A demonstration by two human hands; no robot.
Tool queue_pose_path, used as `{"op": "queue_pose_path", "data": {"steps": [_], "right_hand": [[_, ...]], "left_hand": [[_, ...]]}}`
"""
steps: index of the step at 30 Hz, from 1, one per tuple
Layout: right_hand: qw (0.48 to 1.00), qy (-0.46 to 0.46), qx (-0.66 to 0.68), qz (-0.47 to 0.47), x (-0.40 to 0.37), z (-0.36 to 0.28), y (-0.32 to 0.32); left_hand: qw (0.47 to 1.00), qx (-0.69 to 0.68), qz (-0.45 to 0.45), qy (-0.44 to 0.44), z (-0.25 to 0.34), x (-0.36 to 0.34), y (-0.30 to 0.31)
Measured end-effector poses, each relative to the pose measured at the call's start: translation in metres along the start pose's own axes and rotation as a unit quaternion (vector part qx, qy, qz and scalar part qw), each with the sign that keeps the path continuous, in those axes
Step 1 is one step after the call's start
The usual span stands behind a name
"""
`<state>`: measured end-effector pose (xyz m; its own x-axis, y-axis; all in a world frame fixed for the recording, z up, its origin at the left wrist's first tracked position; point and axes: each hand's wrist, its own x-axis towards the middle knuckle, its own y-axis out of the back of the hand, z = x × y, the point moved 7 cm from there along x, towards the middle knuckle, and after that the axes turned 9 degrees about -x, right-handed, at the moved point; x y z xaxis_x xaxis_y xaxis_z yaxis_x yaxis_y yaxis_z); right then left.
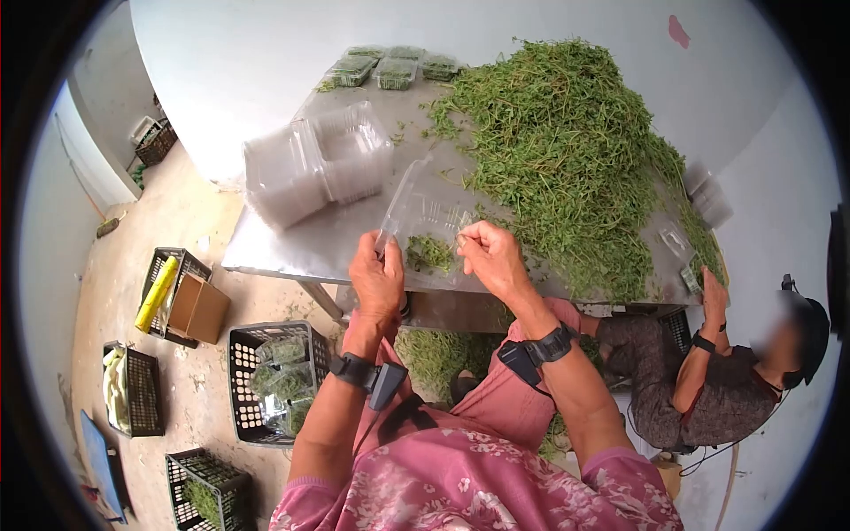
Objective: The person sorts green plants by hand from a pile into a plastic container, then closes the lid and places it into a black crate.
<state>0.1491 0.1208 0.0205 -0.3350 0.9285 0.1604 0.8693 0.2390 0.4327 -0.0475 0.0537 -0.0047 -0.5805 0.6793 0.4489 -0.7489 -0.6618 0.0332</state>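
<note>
Pale walls (266, 53) enclose the room, and its bare floor (197, 398) is littered with scraps of green. The metal-topped table (261, 250) stands ahead of the person, its smooth grey surface strewn with loose sprigs. At its right end sits a co-worker (717, 403) in dark clothing. A tall heap of leafy green stems (558, 142) covers most of the table's right half. On the floor to the left, a black crate (241, 389) holds packed greens. A nested stack of clear containers (288, 173) lies on the table's left side; several filled boxes (396, 73) sit at the far edge.

The open container (405, 196) is at the table's near edge, between the two hands. Its lid stands raised on the left, seen nearly edge-on, its long axis running away from the person and leaning right at the far end; the tray opens upward. The left hand (377, 281) pinches the lid's near end. The right hand (496, 258) has its fingertips drawn together at the tray's right side; whether they grip anything I cannot tell. A small clump of greens (428, 253) lies in the tray.
</note>
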Motion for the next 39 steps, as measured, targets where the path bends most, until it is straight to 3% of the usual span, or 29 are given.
{"op": "queue_pose_path", "data": {"steps": [6,11,16,27,33,39], "right_hand": [[0.998,-0.050,-0.028,0.014,-0.014,0.026,0.058],[0.986,-0.097,-0.102,0.095,-0.025,0.054,0.125],[0.966,-0.126,-0.194,0.116,-0.028,0.075,0.164],[0.891,-0.070,-0.440,0.083,-0.019,0.080,0.152],[0.923,-0.014,-0.380,0.055,-0.012,0.071,0.147],[0.930,-0.021,-0.353,0.098,0.006,0.056,0.151]], "left_hand": [[1.000,0.025,-0.015,0.010,-0.005,0.000,-0.001],[0.999,0.035,-0.012,0.011,-0.008,0.000,-0.001],[0.999,0.025,-0.008,0.028,-0.006,0.000,-0.002],[0.999,0.042,-0.002,-0.001,-0.005,0.001,-0.003],[0.999,0.041,-0.004,-0.003,-0.005,0.001,-0.002],[0.999,0.033,-0.003,0.000,-0.005,0.001,-0.002]]}}
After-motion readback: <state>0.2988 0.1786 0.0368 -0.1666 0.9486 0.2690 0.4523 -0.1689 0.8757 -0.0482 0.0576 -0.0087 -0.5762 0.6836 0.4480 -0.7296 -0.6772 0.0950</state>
